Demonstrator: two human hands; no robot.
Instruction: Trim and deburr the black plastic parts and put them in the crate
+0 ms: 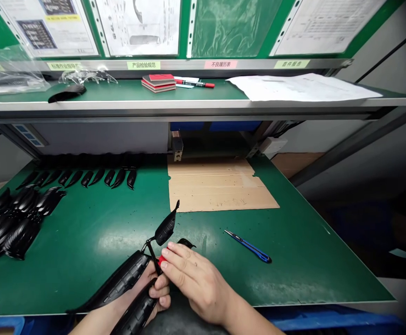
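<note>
My left hand [159, 291] is closed around a black moulded plastic piece [126, 279] with long ribbed parts joined by thin runners; a leaf-shaped part [166, 226] sticks up from its top. My right hand [192, 277] lies over the junction of the piece, fingers pressed together on a small red tool [162, 259], of which only a sliver shows. Both hands work near the front edge of the green bench [94, 232].
A blue utility knife [248, 245] lies right of my hands. A cardboard sheet [216, 184] covers the bench's middle back. Separated black parts [94, 177] stand in a row at back left, with a pile [12, 221] at far left. The shelf [196, 104] carries notebooks, a red marker, papers.
</note>
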